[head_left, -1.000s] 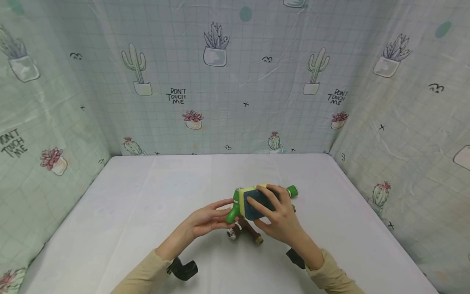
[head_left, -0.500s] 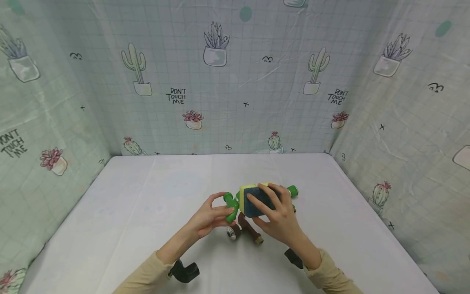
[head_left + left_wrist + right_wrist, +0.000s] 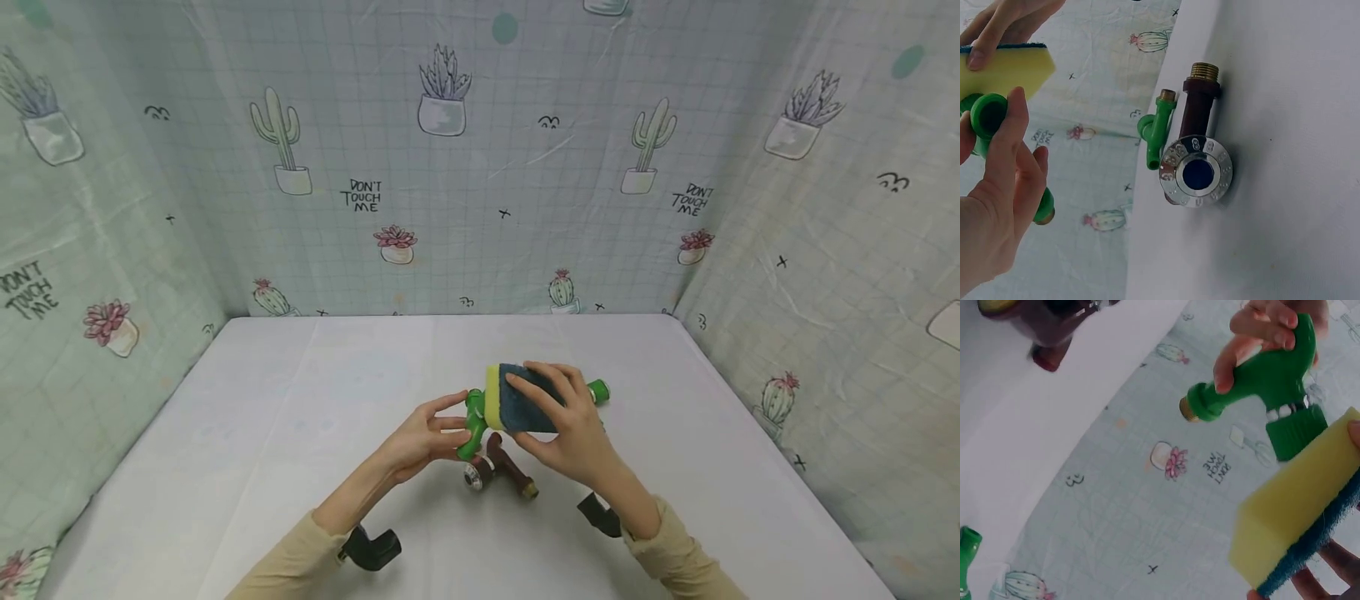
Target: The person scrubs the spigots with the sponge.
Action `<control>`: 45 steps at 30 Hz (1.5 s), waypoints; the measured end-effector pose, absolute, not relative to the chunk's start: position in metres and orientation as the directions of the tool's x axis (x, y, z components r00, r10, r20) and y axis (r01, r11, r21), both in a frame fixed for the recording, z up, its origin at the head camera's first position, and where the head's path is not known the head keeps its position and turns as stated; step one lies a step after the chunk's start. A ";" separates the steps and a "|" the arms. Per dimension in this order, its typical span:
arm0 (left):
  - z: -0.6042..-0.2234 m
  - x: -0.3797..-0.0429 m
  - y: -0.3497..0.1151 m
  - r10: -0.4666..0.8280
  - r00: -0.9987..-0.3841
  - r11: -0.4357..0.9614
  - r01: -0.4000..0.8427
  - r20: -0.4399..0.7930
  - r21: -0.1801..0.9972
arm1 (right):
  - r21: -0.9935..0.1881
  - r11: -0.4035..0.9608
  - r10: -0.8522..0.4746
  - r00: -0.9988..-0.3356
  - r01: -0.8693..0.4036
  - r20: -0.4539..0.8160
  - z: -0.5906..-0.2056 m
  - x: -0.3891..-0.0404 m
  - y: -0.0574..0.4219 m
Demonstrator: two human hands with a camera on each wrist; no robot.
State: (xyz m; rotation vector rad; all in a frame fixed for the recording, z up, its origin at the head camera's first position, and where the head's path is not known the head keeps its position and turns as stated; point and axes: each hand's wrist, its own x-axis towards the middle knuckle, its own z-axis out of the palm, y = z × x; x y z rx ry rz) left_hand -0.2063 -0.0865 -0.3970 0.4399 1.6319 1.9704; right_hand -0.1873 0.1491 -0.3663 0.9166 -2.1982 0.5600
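Above the table, my left hand (image 3: 422,442) pinches a green water tap (image 3: 1266,381) between thumb and fingers. The tap has a brass threaded end and a ribbed knob. My right hand (image 3: 573,433) grips a sponge (image 3: 521,400), yellow on one side with a dark blue scouring layer on the other. In the right wrist view the sponge's yellow side lies right at the tap's knob. Beneath the hands a brown tap (image 3: 1199,115) with a chrome, blue-centred knob lies on the table. Part of the held tap is hidden behind the sponge in the head view.
A second green tap (image 3: 1159,128) lies farther back, mostly covered by the right hand in the head view. One black curved fitting (image 3: 372,548) is beside the left forearm, and another black piece (image 3: 600,514) by the right forearm. Patterned cloth (image 3: 480,167) walls three sides.
My left hand has turned the green tap about and shifted its hold on it. The sponge has risen slightly and tilted, showing its yellow edge more to the left.
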 end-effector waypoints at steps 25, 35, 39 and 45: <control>-0.407 -0.205 -0.084 0.648 -0.760 0.035 -0.020 -0.038 0.999 | 0.059 0.655 -0.585 -0.456 -0.754 0.670 -0.355 -0.193 0.159; -0.406 -0.207 -0.073 0.486 -0.874 0.068 0.065 0.024 0.996 | 0.043 0.602 -0.633 -0.444 -0.797 0.634 -0.355 -0.187 0.150; -0.406 -0.209 -0.074 0.477 -0.879 0.042 0.055 0.028 0.998 | 0.046 0.589 -0.648 -0.437 -0.807 0.624 -0.354 -0.186 0.152; -0.404 -0.209 -0.078 0.509 -0.860 0.004 0.042 0.034 0.999 | 0.014 0.590 -0.650 -0.465 -0.807 0.602 -0.352 -0.185 0.158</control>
